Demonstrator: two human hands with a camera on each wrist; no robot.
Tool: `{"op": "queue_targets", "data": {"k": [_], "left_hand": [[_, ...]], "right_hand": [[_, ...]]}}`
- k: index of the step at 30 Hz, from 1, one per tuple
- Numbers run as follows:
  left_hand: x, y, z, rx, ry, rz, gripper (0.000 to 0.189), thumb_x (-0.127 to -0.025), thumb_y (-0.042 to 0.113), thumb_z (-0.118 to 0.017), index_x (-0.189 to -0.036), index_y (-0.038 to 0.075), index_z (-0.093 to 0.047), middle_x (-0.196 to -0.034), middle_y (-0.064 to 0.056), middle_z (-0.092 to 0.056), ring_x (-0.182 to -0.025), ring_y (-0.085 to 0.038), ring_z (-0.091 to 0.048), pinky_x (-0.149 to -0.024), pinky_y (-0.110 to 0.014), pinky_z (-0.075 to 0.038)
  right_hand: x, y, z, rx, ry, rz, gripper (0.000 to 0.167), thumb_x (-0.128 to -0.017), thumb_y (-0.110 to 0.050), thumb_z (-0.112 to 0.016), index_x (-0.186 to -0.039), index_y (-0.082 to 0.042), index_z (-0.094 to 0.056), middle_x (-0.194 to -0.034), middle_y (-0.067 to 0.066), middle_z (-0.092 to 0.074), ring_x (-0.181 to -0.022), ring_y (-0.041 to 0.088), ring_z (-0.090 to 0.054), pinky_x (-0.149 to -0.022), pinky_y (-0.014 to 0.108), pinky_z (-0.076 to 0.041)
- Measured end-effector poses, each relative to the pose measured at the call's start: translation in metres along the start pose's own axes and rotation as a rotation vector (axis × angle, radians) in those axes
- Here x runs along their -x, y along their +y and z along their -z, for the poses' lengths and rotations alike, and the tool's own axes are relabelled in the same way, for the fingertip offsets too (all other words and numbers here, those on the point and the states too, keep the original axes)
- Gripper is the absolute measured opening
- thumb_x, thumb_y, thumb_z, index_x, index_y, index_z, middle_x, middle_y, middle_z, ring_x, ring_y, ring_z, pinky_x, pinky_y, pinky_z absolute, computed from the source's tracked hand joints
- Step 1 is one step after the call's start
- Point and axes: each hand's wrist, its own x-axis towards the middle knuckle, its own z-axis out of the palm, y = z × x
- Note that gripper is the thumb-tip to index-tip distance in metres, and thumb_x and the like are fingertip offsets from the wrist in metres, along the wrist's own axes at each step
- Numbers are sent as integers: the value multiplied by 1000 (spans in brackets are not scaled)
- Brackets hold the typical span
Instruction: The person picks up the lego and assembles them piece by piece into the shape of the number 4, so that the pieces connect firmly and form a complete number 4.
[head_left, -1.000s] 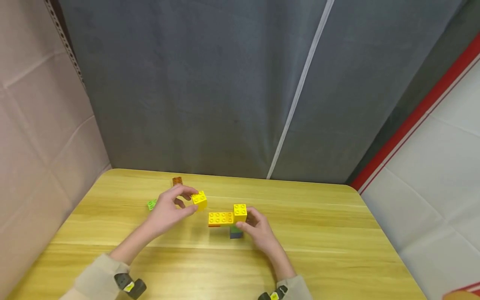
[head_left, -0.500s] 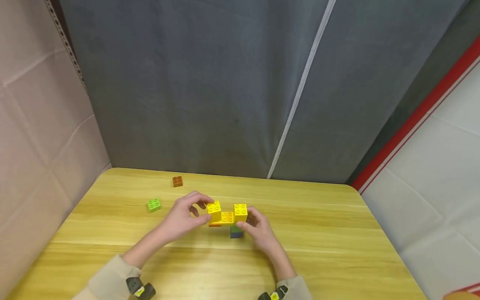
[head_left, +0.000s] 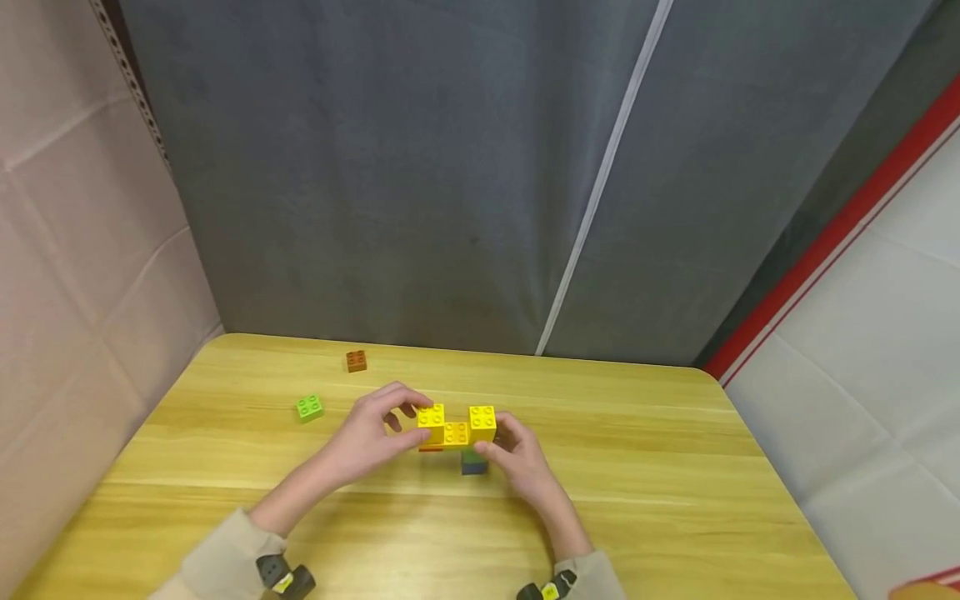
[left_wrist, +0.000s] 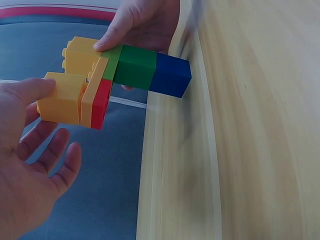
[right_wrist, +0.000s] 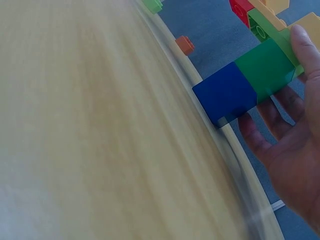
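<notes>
My left hand (head_left: 369, 435) pinches a square yellow toy brick (head_left: 431, 424) between thumb and fingers, at the left end of a long yellow piece (head_left: 456, 433). In the left wrist view a thin gap shows between this brick and the long piece. My right hand (head_left: 521, 463) grips the joined bricks at their right side. This build has a second yellow brick (head_left: 482, 423) on top, a red brick (left_wrist: 102, 102) under the left end, and a light green piece (left_wrist: 112, 62), a dark green brick (left_wrist: 135, 66) and a blue brick (left_wrist: 171, 75) stacked under the right end.
A loose light green brick (head_left: 309, 408) lies on the wooden table (head_left: 660, 483) to the left. Farther back sits a brown-orange brick (head_left: 356, 361). A grey curtain (head_left: 420, 183) hangs behind the table, with pale side walls left and right.
My left hand has moved right with its yellow brick, from beside the build to the left end of the long yellow piece. My right hand has stayed nearly still.
</notes>
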Motion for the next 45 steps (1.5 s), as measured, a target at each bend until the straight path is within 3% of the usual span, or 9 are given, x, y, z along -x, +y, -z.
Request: {"op": "queue_targets", "data": {"k": [6, 13, 22, 26, 32, 39, 45], "left_hand": [[-1, 0, -1, 16, 19, -2, 31, -84, 9, -85, -113, 13, -74, -106, 6, -68, -94, -25, -63, -73, -32, -57], [-2, 1, 0, 64, 31, 64, 23, -89, 17, -82, -111, 16, -76, -106, 9, -70, -97, -26, -64, -77, -30, -57], [-4, 1, -2, 89, 29, 119, 24, -90, 19, -81, -113, 17, -75, -106, 8, -70, -97, -19, -62, -79, -32, -56], [-4, 1, -3, 100, 25, 119, 23, -89, 17, -82, -111, 17, -75, -106, 8, -69, -96, -20, -62, -79, -31, -56], [-2, 2, -5, 132, 8, 105, 23, -87, 13, -84, -107, 16, -74, -105, 5, -68, -100, -32, -62, -78, -32, -57], [0, 1, -8, 119, 26, 122, 22, -89, 17, -82, -109, 18, -73, -107, 7, -68, -100, -23, -61, -80, -34, -56], [0, 3, -8, 120, 22, 124, 22, -90, 16, -82, -110, 17, -73, -107, 7, -68, -99, -21, -61, -79, -33, -57]], "right_hand": [[0, 0, 0, 0, -1, 10, 35, -97, -9, -72, -129, -1, -62, -122, 15, -69, -107, 24, -64, -94, 30, -52], [-1, -1, 0, -7, 0, 16, 35, -97, -8, -71, -129, -1, -62, -122, 15, -68, -108, 23, -64, -95, 30, -52], [-1, -1, 0, -2, -1, 29, 34, -97, -8, -70, -129, -1, -61, -122, 15, -68, -107, 22, -64, -95, 30, -52], [0, -1, 1, -6, -4, 32, 33, -98, -8, -70, -129, 0, -61, -122, 16, -68, -107, 22, -64, -95, 30, -52], [0, 0, 0, -7, -6, 24, 34, -98, -8, -70, -130, -1, -61, -122, 15, -68, -107, 22, -64, -95, 30, -52], [-1, 1, -1, 3, 1, 17, 34, -97, -10, -71, -129, -3, -61, -122, 14, -68, -109, 23, -64, -96, 31, -52], [0, 1, -1, -7, 6, 8, 33, -97, -9, -71, -128, -2, -62, -121, 14, -68, -108, 23, -64, -96, 30, -52]]}}
